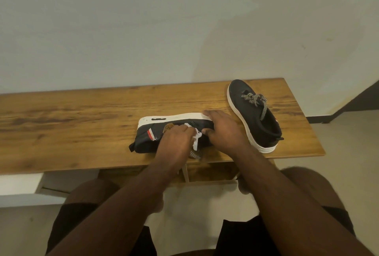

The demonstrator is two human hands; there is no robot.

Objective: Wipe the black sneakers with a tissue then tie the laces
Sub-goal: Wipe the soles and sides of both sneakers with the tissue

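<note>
Nearest the camera, two bare knees and dark shorts are seen, with both forearms reaching forward over the near edge of the bench (pixel 61 116). A white rail and a lower wooden shelf are visible under the bench edge.

The left hand (pixel 174 142) is curled, fingers bent down onto the side of the sneaker lying on its side (pixel 151 132); a crumpled white tissue (pixel 195 136) is pinched under the fingertips and pressed against the dark upper. The right hand (pixel 223 130) is clamped over the toe end of the same sneaker, thumb on the near side by the tissue, fingers wrapped over the white sole edge on the far side. This sneaker is laid near the front middle of the bench, white sole turned away from the person, heel pointing left, with a red and white stripe and a gold emblem showing on the side. A bit of checkered lace (pixel 194 154) is seen hanging below it between the hands.

Further back and to the right, the second black sneaker (pixel 254 116) is stood upright on its white sole, toe pointing away, just beside the right hand but apart from it. Its black-and-white laces (pixel 255 99) are seen loose across the tongue, one end trailing down toward the collar.

Behind the bench, a plain pale wall is seen.
</note>
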